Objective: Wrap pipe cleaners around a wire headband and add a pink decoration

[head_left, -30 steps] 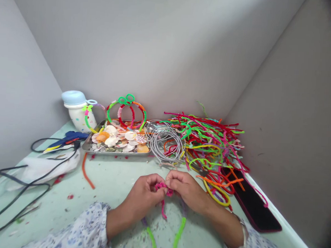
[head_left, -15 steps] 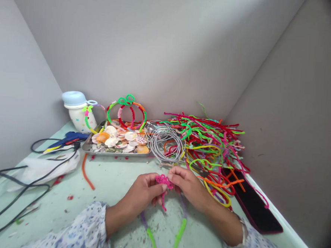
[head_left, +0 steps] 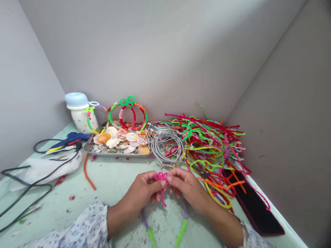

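Note:
Between my hands is a pink pipe-cleaner flower (head_left: 161, 176) with looped petals and a short stem end hanging down. My left hand (head_left: 139, 193) pinches its left side between thumb and fingers. From the right, my right hand (head_left: 191, 187) pinches the flower's other edge, its thumb close to the left thumb. Below the hands run the two ends of a headband wrapped in purple and green pipe cleaner (head_left: 180, 235); its upper part is hidden behind my fingers.
A metal tray (head_left: 115, 154) of seashells stands behind, with pipe-cleaner hoops (head_left: 128, 114) on it. Beside it lie a coil of grey wire (head_left: 167, 144) and a heap of pipe cleaners (head_left: 209, 138). A bottle (head_left: 82, 115), black cable (head_left: 23, 201) and dark flat case (head_left: 257, 208) flank them.
My right thumb has moved in to the left, closer to my left thumb, and the flower has tilted so its petals look flatter. The whole view has shifted slightly.

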A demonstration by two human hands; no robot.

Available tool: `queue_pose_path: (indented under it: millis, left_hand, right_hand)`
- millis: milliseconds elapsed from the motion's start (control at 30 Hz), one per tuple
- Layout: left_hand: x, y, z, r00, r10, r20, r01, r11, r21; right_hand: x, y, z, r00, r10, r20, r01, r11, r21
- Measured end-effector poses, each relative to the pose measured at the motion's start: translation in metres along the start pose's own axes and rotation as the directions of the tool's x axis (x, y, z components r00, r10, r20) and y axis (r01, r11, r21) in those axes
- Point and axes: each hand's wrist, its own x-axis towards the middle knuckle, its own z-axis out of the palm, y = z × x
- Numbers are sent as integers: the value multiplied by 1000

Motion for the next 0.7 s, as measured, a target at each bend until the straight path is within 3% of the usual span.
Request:
queue_pose_path:
  millis: [167,467,700]
  left_hand:
    - [-1,3,0,999,-24,21,23,998,55]
    - [-2,8,0,998,-31,55,26,997,79]
    - [0,4,-2,999,-27,-45,28,999,22]
  right_hand:
    - [1,3,-1,1000,1,-26,-2,1000,-9]
    - [2,-2,-12,999,20,49,-19,999,-27]
    - [-1,-5,-10,996,-53,66,66,978,-197]
